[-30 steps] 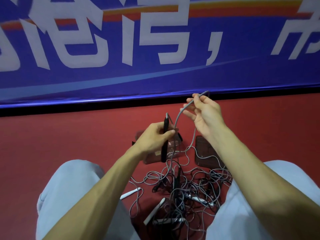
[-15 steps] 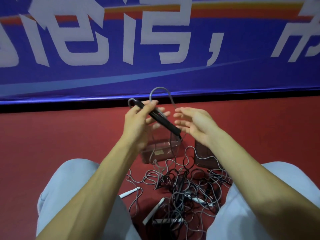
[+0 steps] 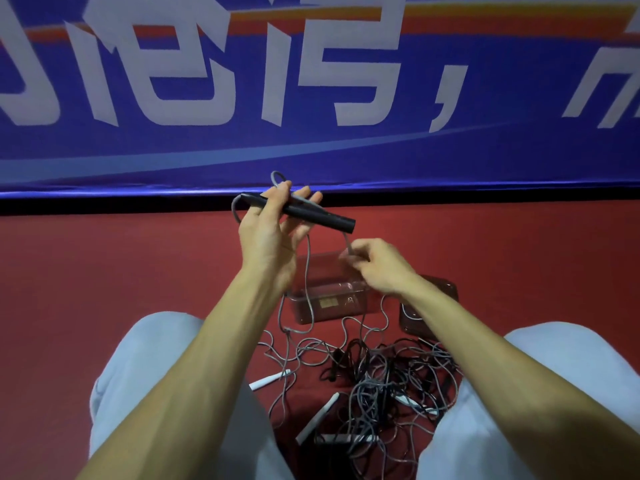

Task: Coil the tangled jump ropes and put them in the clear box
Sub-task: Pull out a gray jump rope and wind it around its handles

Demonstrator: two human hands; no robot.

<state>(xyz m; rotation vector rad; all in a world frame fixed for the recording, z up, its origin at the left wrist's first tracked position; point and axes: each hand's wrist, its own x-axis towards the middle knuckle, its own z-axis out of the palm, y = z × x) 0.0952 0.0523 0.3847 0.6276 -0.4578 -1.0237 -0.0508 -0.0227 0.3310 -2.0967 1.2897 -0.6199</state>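
Head cam: L hand (image 3: 273, 233) is raised, fingers a bit spread, thumb clamping a black handle (image 3: 311, 214) that tilts down to the right. R hand (image 3: 379, 268) sits lower, fingertips pinching the grey rope (image 3: 347, 244) hanging off that handle, just above the clear box (image 3: 329, 299). Can't tell what's in the box tbh. The other jump ropes (image 3: 384, 386) are tangled on the floor (image 3: 104, 271) in front of it.
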